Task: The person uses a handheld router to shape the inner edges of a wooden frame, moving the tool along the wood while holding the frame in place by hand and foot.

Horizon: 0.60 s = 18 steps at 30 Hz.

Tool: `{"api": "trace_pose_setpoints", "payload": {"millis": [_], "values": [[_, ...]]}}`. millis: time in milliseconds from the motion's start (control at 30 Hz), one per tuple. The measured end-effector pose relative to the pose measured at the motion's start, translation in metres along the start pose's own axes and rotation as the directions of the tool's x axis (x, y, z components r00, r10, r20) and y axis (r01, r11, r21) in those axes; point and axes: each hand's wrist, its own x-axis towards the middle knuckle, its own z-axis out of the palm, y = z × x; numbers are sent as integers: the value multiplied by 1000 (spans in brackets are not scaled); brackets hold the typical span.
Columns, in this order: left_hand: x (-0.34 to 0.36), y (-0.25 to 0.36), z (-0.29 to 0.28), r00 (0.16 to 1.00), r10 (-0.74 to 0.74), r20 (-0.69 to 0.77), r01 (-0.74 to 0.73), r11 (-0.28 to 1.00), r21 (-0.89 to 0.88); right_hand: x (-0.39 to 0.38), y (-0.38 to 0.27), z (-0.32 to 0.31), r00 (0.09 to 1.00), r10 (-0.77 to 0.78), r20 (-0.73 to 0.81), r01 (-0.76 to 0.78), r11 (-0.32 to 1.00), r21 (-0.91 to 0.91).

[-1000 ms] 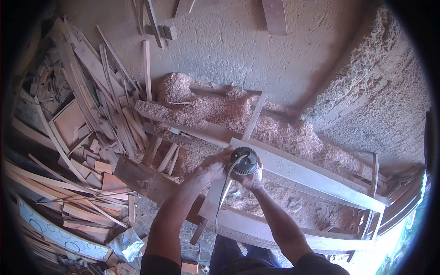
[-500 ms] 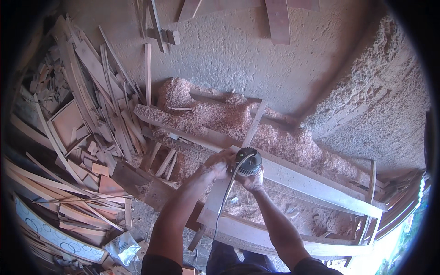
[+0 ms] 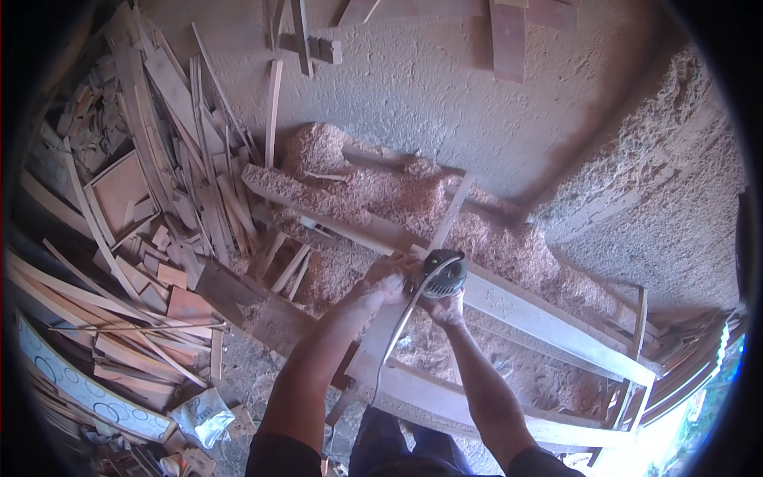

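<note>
Head view: corded power tool (image 3: 446, 275) sat at picture centre, over the wooden frame's (image 3: 540, 322) left end, leaning more than a second earlier; work apparently held to that spot. Right hand (image 3: 446, 308) gripped its lower side; left hand (image 3: 387, 280) close at its left, finger closure hidden. Shavings (image 3: 381, 192) heaped below the rough wall (image 3: 429, 103); wood offcuts (image 3: 163, 151) crowded upper left.

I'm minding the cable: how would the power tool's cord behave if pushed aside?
The cord would probably flex easily, since it curves away from the power tool. It looks thin, so it likely feels fairly light.
</note>
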Motion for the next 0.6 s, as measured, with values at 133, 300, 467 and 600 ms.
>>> {"api": "trace_pose_setpoints", "payload": {"millis": [133,300,467,600], "values": [[-42,2,16,996,31,-88,-25,998,64,-25,10,19,980,165,109,-198,805,560],[-105,38,10,991,-127,51,129,991,-26,-72,-21,40,960,175,219,-139,975,-171],[-191,27,75,969,-234,-82,124,745,-655,-102,-27,72,915,160,369,29,889,-457],[-214,51,88,935,-351,46,334,832,-443,-119,-7,74,901,55,431,271,705,-656]]}}
